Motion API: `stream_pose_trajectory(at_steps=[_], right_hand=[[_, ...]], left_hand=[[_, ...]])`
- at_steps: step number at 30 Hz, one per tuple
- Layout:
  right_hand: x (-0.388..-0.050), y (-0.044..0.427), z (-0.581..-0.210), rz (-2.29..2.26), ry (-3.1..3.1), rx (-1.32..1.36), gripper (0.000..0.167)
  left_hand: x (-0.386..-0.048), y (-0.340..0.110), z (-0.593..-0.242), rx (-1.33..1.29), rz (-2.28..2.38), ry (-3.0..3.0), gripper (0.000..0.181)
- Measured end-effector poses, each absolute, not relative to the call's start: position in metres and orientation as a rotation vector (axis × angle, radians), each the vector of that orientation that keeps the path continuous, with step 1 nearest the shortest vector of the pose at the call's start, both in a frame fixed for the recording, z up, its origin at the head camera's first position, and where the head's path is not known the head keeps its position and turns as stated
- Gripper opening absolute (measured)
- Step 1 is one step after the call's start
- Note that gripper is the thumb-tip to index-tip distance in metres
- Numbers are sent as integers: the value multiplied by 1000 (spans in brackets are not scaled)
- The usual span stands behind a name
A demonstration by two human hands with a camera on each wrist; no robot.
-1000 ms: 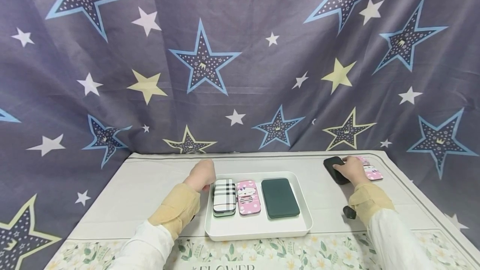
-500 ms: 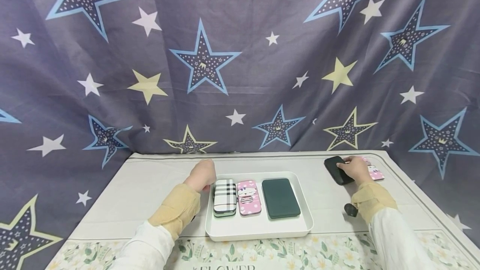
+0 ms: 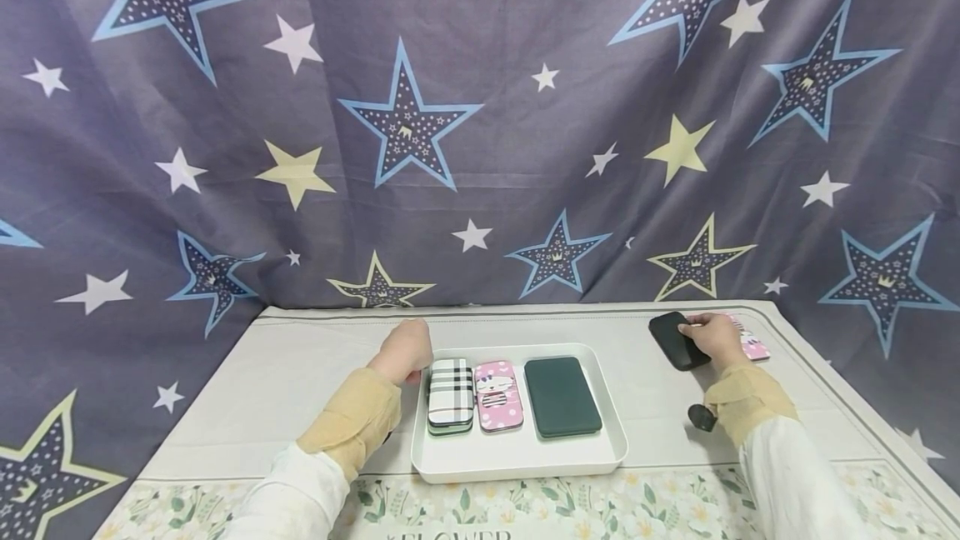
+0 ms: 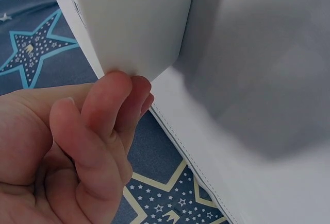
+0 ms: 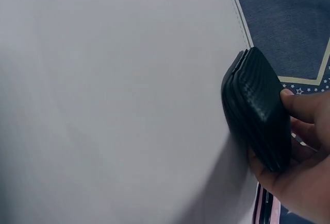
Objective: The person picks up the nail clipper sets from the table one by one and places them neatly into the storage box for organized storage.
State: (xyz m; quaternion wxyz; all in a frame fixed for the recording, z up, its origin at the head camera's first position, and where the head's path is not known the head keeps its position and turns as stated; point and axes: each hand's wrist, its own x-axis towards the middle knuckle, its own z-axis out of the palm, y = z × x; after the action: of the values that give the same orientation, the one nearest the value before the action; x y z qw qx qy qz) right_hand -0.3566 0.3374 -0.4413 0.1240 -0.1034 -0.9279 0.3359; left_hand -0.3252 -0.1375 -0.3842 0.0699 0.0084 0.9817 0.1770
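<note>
In the head view, my right hand (image 3: 715, 338) grips a small black case (image 3: 672, 340) at the table's far right. The right wrist view shows the black case (image 5: 258, 105) with a ridged, rounded shell and layered edges. Thumb and fingers pinch one side of it; whether it touches the table I cannot tell. Beside it a pink patterned case (image 3: 752, 342) is partly hidden by that hand. My left hand (image 3: 403, 350) is at the back left corner of a white tray (image 3: 517, 469). In the left wrist view, curled fingers press the tray wall (image 4: 139, 23).
The tray holds a plaid case (image 3: 451, 390) over a green-edged one, a pink cartoon case (image 3: 498, 396) and a larger dark green case (image 3: 562, 397). A star-printed curtain (image 3: 480, 148) hangs behind the table. Printed flowers run along the tablecloth's (image 3: 645, 507) front.
My right hand has shifted slightly to the right along the black case, which has barely moved. The left hand stays at the tray.
</note>
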Motion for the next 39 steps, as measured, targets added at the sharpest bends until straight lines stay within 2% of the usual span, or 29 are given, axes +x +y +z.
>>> stream_pose_trajectory(at_steps=[7, 24, 27, 33, 39], right_hand=[[-357, 335, -442, 1150, -2630, -446, 37], [-356, 332, -439, 1695, -2350, -534, 46], [-357, 334, -438, 1723, -2308, -566, 43], [-355, 338, -435, 1778, -2267, -673, 19], [-350, 334, -424, 1993, -2194, -712, 25]], left_hand=[[-328, -137, -385, 16, 511, 2956, 20], [-330, -139, -388, 24, 525, 2969, 16], [-330, -139, -388, 24, 542, 2964, 16], [-330, -138, -390, 28, 550, 2973, 17], [-331, -139, -391, 40, 547, 2983, 16]])
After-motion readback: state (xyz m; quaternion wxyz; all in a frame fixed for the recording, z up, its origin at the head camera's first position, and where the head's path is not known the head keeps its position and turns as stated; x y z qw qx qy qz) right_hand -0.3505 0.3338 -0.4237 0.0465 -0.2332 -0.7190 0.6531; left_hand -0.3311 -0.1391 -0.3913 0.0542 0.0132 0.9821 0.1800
